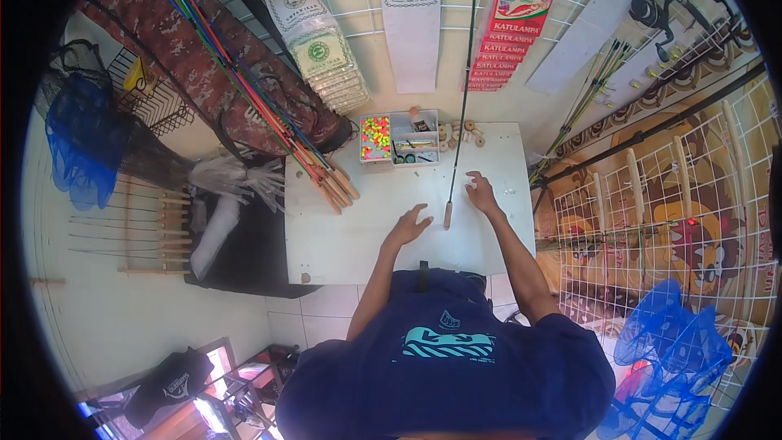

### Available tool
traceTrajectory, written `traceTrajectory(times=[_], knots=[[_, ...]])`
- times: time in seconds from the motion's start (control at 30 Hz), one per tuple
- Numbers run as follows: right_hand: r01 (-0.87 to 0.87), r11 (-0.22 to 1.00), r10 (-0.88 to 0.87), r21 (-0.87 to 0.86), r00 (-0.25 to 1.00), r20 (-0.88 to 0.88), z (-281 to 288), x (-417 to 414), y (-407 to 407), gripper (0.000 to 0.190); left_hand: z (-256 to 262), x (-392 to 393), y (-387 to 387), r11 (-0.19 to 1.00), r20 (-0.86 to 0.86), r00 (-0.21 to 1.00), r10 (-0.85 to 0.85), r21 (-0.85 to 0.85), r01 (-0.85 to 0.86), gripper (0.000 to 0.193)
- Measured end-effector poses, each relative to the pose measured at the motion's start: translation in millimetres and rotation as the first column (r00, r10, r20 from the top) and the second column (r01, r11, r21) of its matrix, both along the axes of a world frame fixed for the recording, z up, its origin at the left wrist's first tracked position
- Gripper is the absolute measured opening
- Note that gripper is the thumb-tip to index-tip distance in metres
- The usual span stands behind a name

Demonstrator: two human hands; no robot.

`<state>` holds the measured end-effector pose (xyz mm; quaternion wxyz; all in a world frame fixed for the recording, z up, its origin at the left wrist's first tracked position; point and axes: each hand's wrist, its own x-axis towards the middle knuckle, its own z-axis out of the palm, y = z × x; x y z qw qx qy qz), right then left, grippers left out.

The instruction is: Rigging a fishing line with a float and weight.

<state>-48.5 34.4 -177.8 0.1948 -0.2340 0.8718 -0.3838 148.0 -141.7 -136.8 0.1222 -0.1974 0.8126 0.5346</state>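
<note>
A thin fishing rod with a wooden handle [448, 215] lies on the white table [366, 244] between my hands, its dark shaft running away from me towards the wall. My left hand [410, 224] hovers at the handle's left, thumb and fingers apart, nothing in it. On the other side, my right hand [481, 193] is beside the lower shaft with its fingers loosely curled and apart; I see nothing in it. Neither hand appears to touch the rod. Beyond them sits a white compartment box [415, 136] with bright pink and yellow floats [375, 137] and small tackle parts.
Several wooden-handled rods [333, 186] lean over the table's left side, by a camouflage rod bag [263, 91]. Small wooden spools [467, 133] stand at the back. Bait packets [516, 30] hang on the wall grid; blue nets [666, 348] hang at right.
</note>
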Motion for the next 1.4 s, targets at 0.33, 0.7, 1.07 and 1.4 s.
traceTrajectory(times=[0.33, 0.7, 1.07, 1.4], knots=[[-0.144, 0.982, 0.161, 0.125, 0.977, -0.138, 6.8, -54.0, -43.7, 0.054, -27.9, -0.9, 2.6, 0.969, 0.216, 0.947, -0.237, -0.016, 0.246, 0.066], [0.179, 0.939, -0.042, 0.295, 0.908, -0.417, 12.0, -94.5, -68.8, 0.058, -28.5, 5.8, -7.4, 0.969, 0.186, 0.952, -0.244, 0.020, 0.244, 0.059], [-0.060, 0.857, 0.174, 0.512, 0.968, -0.178, 18.9, -117.9, -45.3, 0.058, -55.3, 47.6, -22.3, 0.800, 0.106, 0.974, -0.200, -0.556, 0.225, 0.112], [-0.084, 0.837, 0.231, 0.540, 0.950, -0.211, 24.6, -126.6, -37.9, 0.062, -69.0, 44.2, -30.4, 0.782, 0.279, 0.912, -0.301, -0.475, 0.403, 0.115]])
